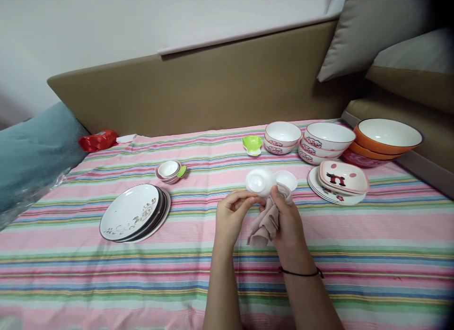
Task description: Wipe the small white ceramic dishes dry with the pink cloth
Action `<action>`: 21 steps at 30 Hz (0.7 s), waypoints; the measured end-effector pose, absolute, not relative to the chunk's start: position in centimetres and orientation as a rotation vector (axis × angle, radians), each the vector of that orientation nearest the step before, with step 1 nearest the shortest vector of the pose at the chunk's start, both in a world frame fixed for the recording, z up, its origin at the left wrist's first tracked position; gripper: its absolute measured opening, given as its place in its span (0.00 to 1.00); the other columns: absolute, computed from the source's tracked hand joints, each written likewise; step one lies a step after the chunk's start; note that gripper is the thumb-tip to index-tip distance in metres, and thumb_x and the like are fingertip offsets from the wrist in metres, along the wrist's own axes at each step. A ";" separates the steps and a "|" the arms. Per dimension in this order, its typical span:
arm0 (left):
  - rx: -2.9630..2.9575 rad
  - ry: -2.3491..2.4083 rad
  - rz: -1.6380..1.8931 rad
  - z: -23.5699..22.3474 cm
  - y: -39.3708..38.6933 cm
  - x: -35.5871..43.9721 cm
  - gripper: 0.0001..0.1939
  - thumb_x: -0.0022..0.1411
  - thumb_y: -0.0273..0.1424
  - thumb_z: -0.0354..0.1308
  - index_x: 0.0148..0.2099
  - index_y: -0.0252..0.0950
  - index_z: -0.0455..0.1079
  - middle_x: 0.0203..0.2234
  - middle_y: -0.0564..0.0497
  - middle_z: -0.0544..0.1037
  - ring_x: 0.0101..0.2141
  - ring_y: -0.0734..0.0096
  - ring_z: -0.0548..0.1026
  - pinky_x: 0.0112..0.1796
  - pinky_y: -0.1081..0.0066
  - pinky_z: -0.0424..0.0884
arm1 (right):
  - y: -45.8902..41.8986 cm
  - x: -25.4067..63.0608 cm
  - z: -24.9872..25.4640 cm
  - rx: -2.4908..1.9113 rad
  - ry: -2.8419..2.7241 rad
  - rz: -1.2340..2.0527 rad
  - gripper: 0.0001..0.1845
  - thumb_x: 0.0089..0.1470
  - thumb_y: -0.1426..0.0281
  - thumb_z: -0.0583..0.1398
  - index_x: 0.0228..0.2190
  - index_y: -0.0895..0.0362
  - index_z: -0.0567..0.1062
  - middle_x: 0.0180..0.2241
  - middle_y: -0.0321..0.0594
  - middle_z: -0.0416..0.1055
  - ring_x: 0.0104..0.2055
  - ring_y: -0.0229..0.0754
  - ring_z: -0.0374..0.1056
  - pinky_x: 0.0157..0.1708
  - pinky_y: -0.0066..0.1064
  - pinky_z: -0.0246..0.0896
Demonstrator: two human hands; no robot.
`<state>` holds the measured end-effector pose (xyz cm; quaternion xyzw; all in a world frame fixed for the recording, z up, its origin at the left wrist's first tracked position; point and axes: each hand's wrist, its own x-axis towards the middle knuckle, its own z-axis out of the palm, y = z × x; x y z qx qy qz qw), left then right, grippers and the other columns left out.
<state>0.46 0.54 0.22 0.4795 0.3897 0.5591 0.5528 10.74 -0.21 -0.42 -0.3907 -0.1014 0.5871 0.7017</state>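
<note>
My left hand point(230, 216) pinches the near rim of a small white dish point(260, 181) and holds it up over the striped cloth. My right hand point(287, 221) is closed on a crumpled pinkish-beige rag point(264, 226) pressed against the dish's lower edge. A black band circles my right wrist. Just behind the dish, a second small white dish point(288, 178) rests on the cloth.
A stack of white plates with dark rims point(133, 212) lies at left, small nested cups point(170, 170) behind it. At back right stand a green dish point(252, 144), white bowls point(283, 135), orange bowls point(386, 137) and a square cartoon plate point(342, 178). A red packet point(97, 140) lies at back left.
</note>
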 end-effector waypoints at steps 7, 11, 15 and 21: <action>1.083 0.943 1.267 0.5 0.4 0.3 0.06 0.53 0.30 0.65 0.33 0.33 0.75 0.29 0.47 0.81 0.34 0.65 0.79 0.40 0.67 0.74 | -0.3 10.9 -0.7 -1.012 -0.431 1.137 0.18 0.43 0.56 0.67 0.26 0.58 0.73 0.17 0.32 0.70 0.16 0.35 0.64 0.16 0.26 0.59; 1.069 0.902 1.301 0.7 0.3 0.5 0.09 0.50 0.28 0.67 0.36 0.34 0.74 0.30 0.47 0.82 0.35 0.63 0.80 0.39 0.67 0.75 | -0.8 11.2 -0.8 -1.108 -0.705 0.779 0.14 0.48 0.58 0.64 0.31 0.57 0.76 0.19 0.31 0.70 0.19 0.36 0.65 0.20 0.28 0.61; 1.067 0.853 1.323 1.0 0.1 0.5 0.09 0.50 0.27 0.67 0.36 0.35 0.74 0.30 0.47 0.82 0.35 0.62 0.81 0.39 0.66 0.76 | -1.8 11.2 -0.1 -1.107 -0.918 0.453 0.10 0.53 0.64 0.62 0.36 0.55 0.78 0.28 0.36 0.76 0.30 0.40 0.72 0.30 0.30 0.66; 1.069 0.822 1.338 1.2 -0.2 0.6 0.12 0.48 0.27 0.68 0.38 0.36 0.74 0.30 0.48 0.82 0.35 0.65 0.80 0.38 0.70 0.76 | -2.6 10.9 0.4 -1.027 -1.010 0.263 0.09 0.55 0.69 0.61 0.39 0.51 0.77 0.36 0.38 0.77 0.37 0.44 0.74 0.37 0.34 0.68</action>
